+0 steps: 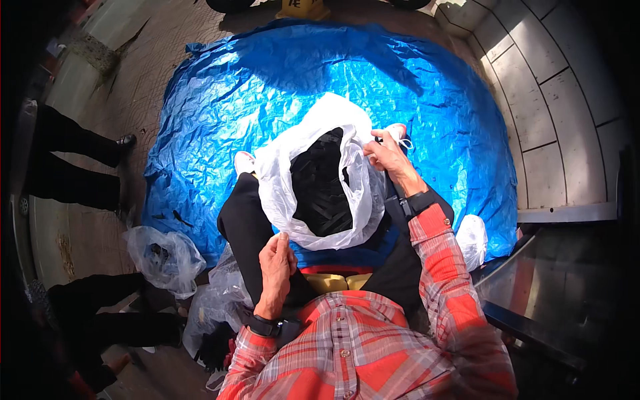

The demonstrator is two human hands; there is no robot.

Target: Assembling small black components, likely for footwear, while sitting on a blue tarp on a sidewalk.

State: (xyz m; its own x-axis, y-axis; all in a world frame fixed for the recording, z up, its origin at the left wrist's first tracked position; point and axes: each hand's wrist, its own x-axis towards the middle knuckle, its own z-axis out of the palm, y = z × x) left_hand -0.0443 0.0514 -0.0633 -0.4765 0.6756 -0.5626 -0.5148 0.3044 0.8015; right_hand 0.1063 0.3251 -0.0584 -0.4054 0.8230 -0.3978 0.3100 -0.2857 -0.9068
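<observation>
Between my legs stands a white plastic bag (274,190), its mouth wide and facing up. Inside lies a heap of thin black strips (323,183); I cannot make out exactly what they are. My left hand (275,265) is closed, thumb and finger pinching the near left edge of the bag. At the far right of the mouth, my right hand (389,155) has its fingers bent and pressed together on the rim. A small dark patch shows by those fingertips, too small to name.
A crumpled blue tarp (220,100) covers the ground. At left sit clear plastic bags (167,257); a white bag (472,241) lies at right. People in dark trousers (77,157) stand at left. A tiled wall (543,100) runs along the right; a yellow object (302,9) stands at the far edge.
</observation>
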